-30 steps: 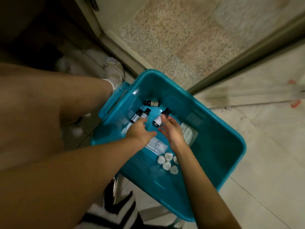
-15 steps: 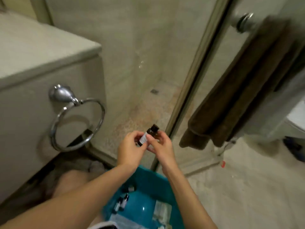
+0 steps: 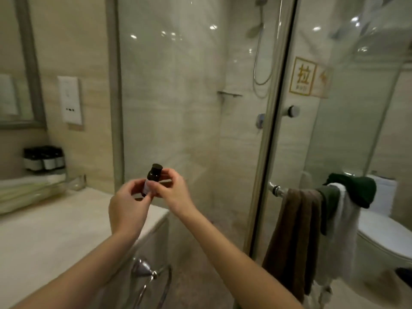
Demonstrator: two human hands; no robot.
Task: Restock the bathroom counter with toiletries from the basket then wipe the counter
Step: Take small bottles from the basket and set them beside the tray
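The shower glass (image 3: pixel 178 103) fills the middle of the view, with the pale counter (image 3: pixel 44 237) running along the left and a toilet (image 3: pixel 383 239) at the right edge. A brown towel (image 3: pixel 294 237), a white towel (image 3: pixel 343 228) and a green cloth (image 3: pixel 354 188) hang over the door's bar. A chrome ring (image 3: pixel 153 284) is fixed to the counter's side. At the back of the counter a row of dark bottles (image 3: pixel 44 159) stands against the wall, behind a clear tray (image 3: pixel 26 195).

Both hands are raised in front of the glass, above the counter's right end. The left hand (image 3: pixel 128 208) has its fingers (image 3: pixel 133 186) curled, and their tips with the thumb pinch the lower part of the bottle (image 3: pixel 154 175) from the left. The right hand (image 3: pixel 176 192) grips it from the right — thumb at the front, curled fingers (image 3: pixel 172 175) behind the shoulder. So the bottle sits between the two sets of fingertips, clear of the counter, with its top rising above them.

It is small and dark brown, with a black cap, and leans slightly right. A pale label wraps its lower half — mostly covered by the fingers, print unreadable.
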